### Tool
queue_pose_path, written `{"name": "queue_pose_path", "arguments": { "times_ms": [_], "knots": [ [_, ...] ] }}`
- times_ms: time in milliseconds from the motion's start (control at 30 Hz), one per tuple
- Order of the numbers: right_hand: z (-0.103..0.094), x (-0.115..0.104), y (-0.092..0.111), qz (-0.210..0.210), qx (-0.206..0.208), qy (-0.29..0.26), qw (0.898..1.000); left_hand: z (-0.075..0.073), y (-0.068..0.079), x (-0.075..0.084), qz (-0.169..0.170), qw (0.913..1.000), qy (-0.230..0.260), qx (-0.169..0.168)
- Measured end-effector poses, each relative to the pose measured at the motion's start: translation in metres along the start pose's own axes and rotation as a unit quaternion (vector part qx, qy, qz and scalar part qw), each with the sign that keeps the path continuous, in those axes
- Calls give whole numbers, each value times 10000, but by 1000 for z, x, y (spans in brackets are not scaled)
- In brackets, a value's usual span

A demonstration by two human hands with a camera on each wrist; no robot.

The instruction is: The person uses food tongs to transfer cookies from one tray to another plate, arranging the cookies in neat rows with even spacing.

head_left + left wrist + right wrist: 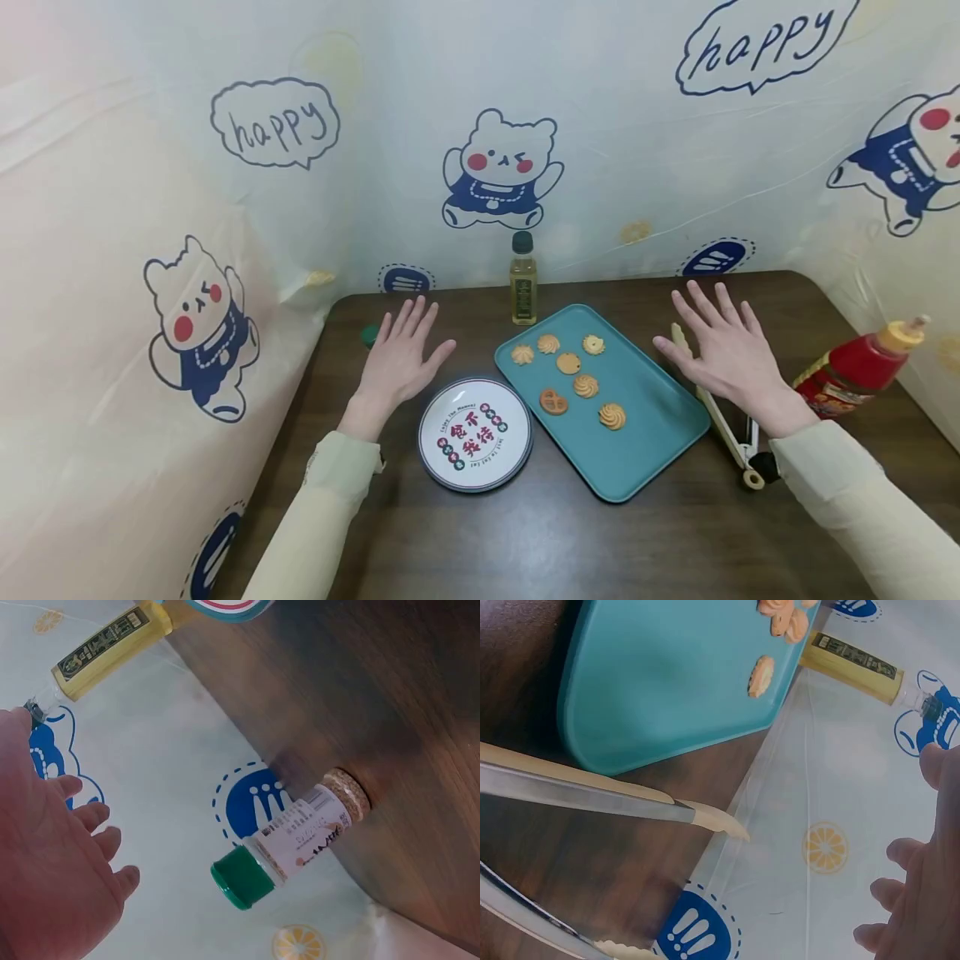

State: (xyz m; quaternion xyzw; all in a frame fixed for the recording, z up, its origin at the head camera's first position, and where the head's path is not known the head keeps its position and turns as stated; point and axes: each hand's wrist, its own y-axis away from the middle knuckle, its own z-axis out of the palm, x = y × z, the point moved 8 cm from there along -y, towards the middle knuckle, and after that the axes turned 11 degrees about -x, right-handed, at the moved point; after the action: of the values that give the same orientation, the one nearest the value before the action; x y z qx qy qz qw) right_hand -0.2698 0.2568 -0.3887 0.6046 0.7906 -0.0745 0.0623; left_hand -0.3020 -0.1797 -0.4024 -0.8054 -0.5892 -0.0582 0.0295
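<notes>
My left hand, fingers straight and spread, hovers over the table's left side holding nothing. Beside it stands a spice jar with a green cap, mostly hidden behind the hand in the head view. Just right of that hand lies a round white plate with a dark rim and red characters. A teal tray bears several cookies toward its left half. Also empty, my right hand spreads its fingers above tongs with metal arms and beige tips, lying right of the tray.
A small oil bottle with a dark cap stands behind the tray. On the far right is a red sauce bottle with a yellow cap. A printed plastic sheet walls in the back and sides of the dark wooden table.
</notes>
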Motion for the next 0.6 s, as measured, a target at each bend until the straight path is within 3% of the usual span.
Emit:
{"name": "queue_pose_path", "arguments": {
  "times_ms": [200, 367, 600],
  "knots": [
    [-1, 3, 6, 144, 9, -86, 9999, 0, 6, -6, 25, 9999, 147, 68],
    [-2, 5, 14, 221, 192, -303, 9991, -5, 14, -12, 64, 9984, 467, 323],
    [2, 19, 33, 562, 486, -726, 9946, -5, 26, -16, 50, 9915, 1196, 518]
  ]
}}
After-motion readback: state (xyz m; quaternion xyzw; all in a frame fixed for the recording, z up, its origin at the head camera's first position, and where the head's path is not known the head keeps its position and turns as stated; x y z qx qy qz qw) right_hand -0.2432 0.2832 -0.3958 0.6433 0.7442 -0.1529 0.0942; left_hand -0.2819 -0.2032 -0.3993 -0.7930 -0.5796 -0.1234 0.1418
